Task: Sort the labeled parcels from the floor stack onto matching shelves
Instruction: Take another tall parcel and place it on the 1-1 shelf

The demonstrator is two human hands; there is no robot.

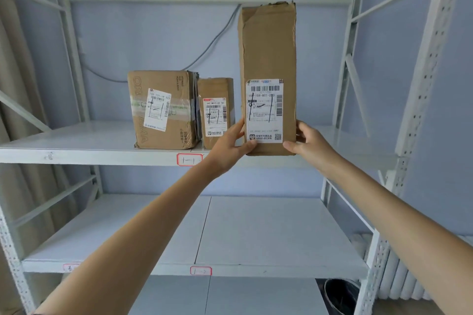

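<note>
Both hands are up at the foot of a tall brown parcel [267, 59]. The left hand [231, 146] wraps its lower left corner, thumb across the front beside the shipping label [265, 110]; the right hand [307, 140] grips the lower right edge, fingers curled behind and thumb under the front. The parcel stands upright at the front lip of the upper shelf [76, 153], and I can't tell whether its base rests on the shelf or hangs just above it.

Just left of it sit a small parcel [216, 110] and, touching that one, a larger carton [161, 110], both with labels marked in pen. On the shelf edge below them a red-bordered tag [189, 160] reads like the strokes on the labels, so this looks like the right level.

To finish well, I'd slide the base back from the lip before letting go, keeping both hands low and steadying it, since something this tall and narrow would tip easily. Leave the label facing out and a gap from the small parcel. The lower shelf [256, 238] carries its own tag [201, 270].
</note>
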